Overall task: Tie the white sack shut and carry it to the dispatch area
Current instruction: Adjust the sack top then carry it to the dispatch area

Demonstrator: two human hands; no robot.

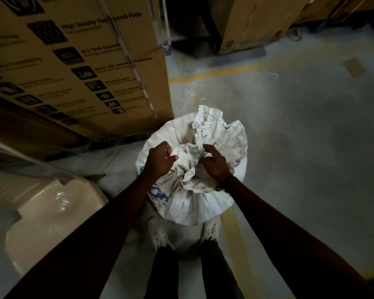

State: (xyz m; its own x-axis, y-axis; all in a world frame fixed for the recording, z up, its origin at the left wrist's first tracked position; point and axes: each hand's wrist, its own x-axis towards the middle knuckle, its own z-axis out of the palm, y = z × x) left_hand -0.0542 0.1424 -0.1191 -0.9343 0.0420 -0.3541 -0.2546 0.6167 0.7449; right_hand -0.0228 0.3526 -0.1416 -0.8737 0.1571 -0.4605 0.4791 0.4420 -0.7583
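Grey concrete floor (300, 130), dusty, dim light. A yellow painted line (216, 72) runs across the upper middle of the frame; another yellow stripe (235, 238) runs down the lower middle, right of the person's feet. Stacked printed cardboard cartons (78, 61) fill the upper left, strapped with a pale band. More cartons (253, 22) sit at the top right, just above the floor. A glossy cream plastic moulding (52, 212) is at lower left. Loose bits of string (192, 94) lie on the floor just above the sack; a scrap of brown tape (354, 66) is at upper right.

White sack (192, 203) stands upright at frame centre, on the floor right in front of the white shoes (162, 238), blue print on its left side. Its mouth is bunched and crumpled into a loose wad on top, with one flap sticking up toward the upper centre. No tie visible on it.

Left hand (159, 161): fingers curled, pinching a fold of the gathered sack cloth at the left of the wad. Right hand (216, 164): fingers half bent and spread, tips on the cloth at the right of the wad; whether it is actually clamping the fabric, can't tell. A dark band (228, 180) sits on the right wrist. Both forearms reach in from the bottom corners.
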